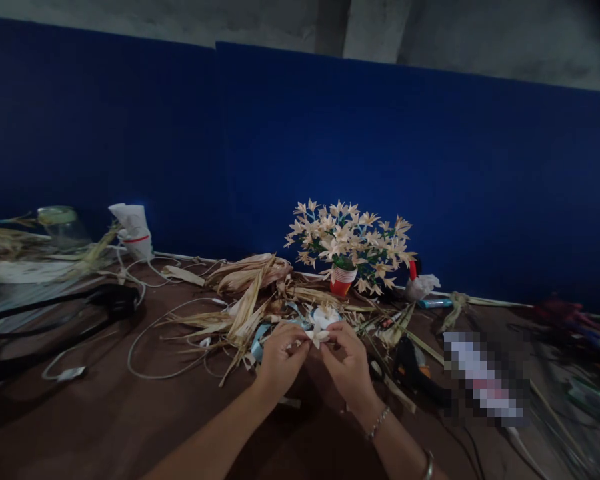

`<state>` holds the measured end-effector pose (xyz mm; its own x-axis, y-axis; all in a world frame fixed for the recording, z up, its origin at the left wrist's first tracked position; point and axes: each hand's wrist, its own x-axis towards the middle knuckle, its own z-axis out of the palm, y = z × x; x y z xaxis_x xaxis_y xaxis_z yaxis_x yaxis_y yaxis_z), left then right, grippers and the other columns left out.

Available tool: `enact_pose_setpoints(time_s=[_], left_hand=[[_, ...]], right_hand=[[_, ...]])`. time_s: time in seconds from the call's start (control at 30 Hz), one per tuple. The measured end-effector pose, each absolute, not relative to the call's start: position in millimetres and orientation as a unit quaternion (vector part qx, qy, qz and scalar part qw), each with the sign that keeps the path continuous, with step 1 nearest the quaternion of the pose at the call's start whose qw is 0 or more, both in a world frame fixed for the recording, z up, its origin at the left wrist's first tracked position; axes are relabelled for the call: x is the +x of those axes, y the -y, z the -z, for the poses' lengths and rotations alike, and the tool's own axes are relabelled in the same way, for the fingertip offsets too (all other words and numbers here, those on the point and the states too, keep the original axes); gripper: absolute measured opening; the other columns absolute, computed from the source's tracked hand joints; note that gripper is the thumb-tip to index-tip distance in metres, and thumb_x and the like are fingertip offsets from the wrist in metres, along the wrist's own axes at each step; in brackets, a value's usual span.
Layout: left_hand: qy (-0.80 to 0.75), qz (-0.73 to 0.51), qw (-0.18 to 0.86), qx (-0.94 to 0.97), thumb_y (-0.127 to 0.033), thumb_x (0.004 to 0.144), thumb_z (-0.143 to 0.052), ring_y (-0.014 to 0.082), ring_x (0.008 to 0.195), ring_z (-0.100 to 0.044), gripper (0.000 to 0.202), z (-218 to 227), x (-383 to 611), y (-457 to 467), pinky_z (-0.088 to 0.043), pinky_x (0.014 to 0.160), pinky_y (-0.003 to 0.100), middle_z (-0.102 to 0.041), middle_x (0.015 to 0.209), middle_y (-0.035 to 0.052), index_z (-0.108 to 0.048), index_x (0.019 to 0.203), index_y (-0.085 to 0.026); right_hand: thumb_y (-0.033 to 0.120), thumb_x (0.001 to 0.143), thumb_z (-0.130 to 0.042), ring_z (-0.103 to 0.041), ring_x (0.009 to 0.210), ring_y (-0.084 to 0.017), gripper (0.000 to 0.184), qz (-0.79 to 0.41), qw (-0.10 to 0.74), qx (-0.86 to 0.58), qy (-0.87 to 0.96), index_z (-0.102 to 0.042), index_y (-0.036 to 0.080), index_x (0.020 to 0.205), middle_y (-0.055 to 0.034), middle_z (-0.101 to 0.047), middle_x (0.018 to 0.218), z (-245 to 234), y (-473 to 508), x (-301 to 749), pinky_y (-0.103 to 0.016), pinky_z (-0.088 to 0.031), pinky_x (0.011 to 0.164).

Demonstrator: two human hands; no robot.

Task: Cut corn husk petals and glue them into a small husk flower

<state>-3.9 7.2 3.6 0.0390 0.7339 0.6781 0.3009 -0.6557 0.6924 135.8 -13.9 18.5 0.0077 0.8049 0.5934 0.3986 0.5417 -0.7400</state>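
Observation:
My left hand and my right hand meet over the brown table, both pinched on a small pale straw flower between their fingertips. A bracelet sits on my right wrist. Behind the hands stands a red and white cup holding a bouquet of similar pale straw flowers. Dried husk strips lie in a heap just left of and behind my hands.
A black glue gun lies right of my hands. White cable loops across the table at left, near black straps, a glass jar and a white wrapped bundle. A blue wall backs the table.

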Motion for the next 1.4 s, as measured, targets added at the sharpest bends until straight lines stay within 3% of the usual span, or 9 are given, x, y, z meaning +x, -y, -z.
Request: enact_pose_setpoints(time_s=[0.2, 0.47, 0.67, 0.83, 1.0, 1.17, 1.4], left_hand=[[-0.375, -0.565, 0.060, 0.733, -0.017, 0.075, -0.053, 0.0170, 0.069, -0.055, 0.012, -5, -6, -5, -0.043, 0.070, 0.033, -0.062, 0.065, 0.0032, -0.061, 0.065, -0.018], [-0.408, -0.542, 0.064, 0.732, -0.023, 0.077, -0.054, 0.0179, 0.071, -0.056, 0.014, -5, -10, -6, -0.042, 0.070, 0.033, -0.065, 0.069, 0.0042, -0.064, 0.068, -0.019], [-0.417, -0.522, 0.099, 0.737, -0.023, 0.076, -0.056, 0.0187, 0.074, -0.056, 0.011, -7, -8, -5, -0.042, 0.071, 0.033, -0.066, 0.071, 0.0051, -0.066, 0.072, -0.020], [-0.395, -0.531, 0.150, 0.734, -0.019, 0.074, -0.057, 0.0174, 0.070, -0.056, 0.011, -7, -4, -5, -0.042, 0.069, 0.030, -0.065, 0.068, 0.0049, -0.066, 0.068, -0.019], [-0.411, -0.523, 0.239, 0.707, -0.016, 0.069, -0.058, 0.0173, 0.072, -0.057, 0.009, -3, -2, -6, -0.044, 0.069, 0.029, -0.065, 0.070, 0.0045, -0.066, 0.067, -0.018], [-0.444, -0.471, 0.379, 0.662, -0.022, 0.064, -0.061, 0.0162, 0.067, -0.059, 0.016, -9, 1, -5, -0.046, 0.063, 0.026, -0.066, 0.074, 0.0049, -0.067, 0.078, -0.015], [-0.442, -0.481, 0.382, 0.653, -0.025, 0.065, -0.061, 0.0167, 0.071, -0.059, 0.020, -13, 0, -2, -0.046, 0.065, 0.026, -0.066, 0.077, 0.0055, -0.067, 0.082, -0.015]], right_hand=[[0.013, 0.073, -0.052, -0.053, 0.075, -0.016, 0.009, -0.174, 0.548, -0.439, 0.690, -0.058, 0.018, 0.070, -0.0048, -0.053, 0.080, -24, 18, 135, -0.026, -0.044, 0.067], [0.018, 0.076, -0.048, -0.051, 0.074, -0.015, 0.008, -0.206, 0.558, -0.434, 0.677, -0.056, 0.017, 0.073, -0.0035, -0.054, 0.079, -31, 21, 135, -0.026, -0.041, 0.068], [0.027, 0.077, -0.049, -0.047, 0.065, -0.013, 0.014, -0.319, 0.569, -0.473, 0.592, -0.054, 0.017, 0.068, 0.0001, -0.052, 0.066, -32, 18, 134, -0.024, -0.040, 0.062], [0.029, 0.071, -0.056, -0.050, 0.069, -0.014, 0.019, -0.409, 0.579, -0.460, 0.535, -0.057, 0.017, 0.085, -0.0008, -0.056, 0.075, -30, 15, 135, -0.024, -0.040, 0.063], [0.029, 0.068, -0.059, -0.045, 0.058, -0.011, 0.015, -0.450, 0.569, -0.464, 0.509, -0.054, 0.016, 0.063, 0.0022, -0.051, 0.060, -23, 10, 139, -0.021, -0.038, 0.056], [0.032, 0.064, -0.061, -0.045, 0.051, -0.010, 0.017, -0.502, 0.559, -0.467, 0.466, -0.053, 0.017, 0.060, 0.0031, -0.051, 0.054, -21, 7, 142, -0.022, -0.037, 0.050], [0.030, 0.062, -0.062, -0.042, 0.044, -0.009, 0.016, -0.539, 0.542, -0.489, 0.420, -0.053, 0.017, 0.059, 0.0044, -0.049, 0.049, -21, 6, 143, -0.020, -0.032, 0.044]])
